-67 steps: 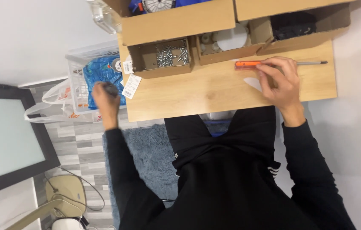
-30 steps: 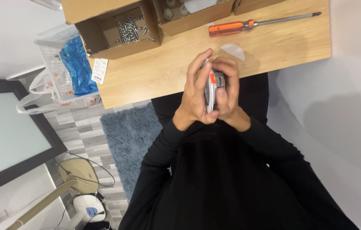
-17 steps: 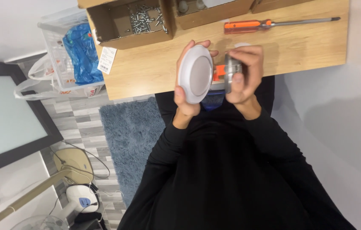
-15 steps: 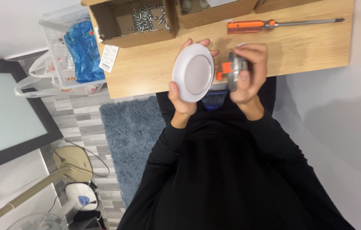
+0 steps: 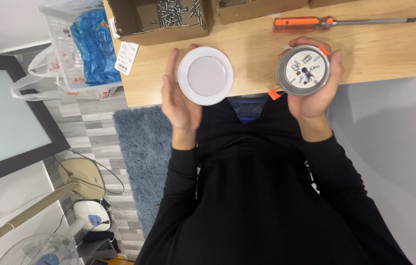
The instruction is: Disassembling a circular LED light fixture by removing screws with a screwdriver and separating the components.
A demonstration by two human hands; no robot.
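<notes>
The left hand (image 5: 181,95) cups a round white diffuser cover (image 5: 205,75), fingers bent behind its rim, its frosted flat face turned up toward the camera. Well apart from it, the right hand (image 5: 314,86) is wrapped around a round grey lamp body (image 5: 303,70), fingers closed on its rim, its open face also turned up. Both discs are round, so neither has a long axis; each is held roughly level with its face square to the view.

The cover is plain white with a raised outer ring and a duller centre. The lamp body shows a white circuit board with small yellow LED chips and a few dark parts at its middle; orange spring clips (image 5: 274,94) stick out below and at its upper right.

Both hands hang at the near edge of the wooden counter (image 5: 374,46). Between the hands the counter is bare. Just beyond the right hand lies an orange-handled screwdriver (image 5: 315,21), shaft pointing away to that hand's outer side. Beyond the left hand stands an open cardboard box of screws (image 5: 161,19), near the counter's left edge.
</notes>
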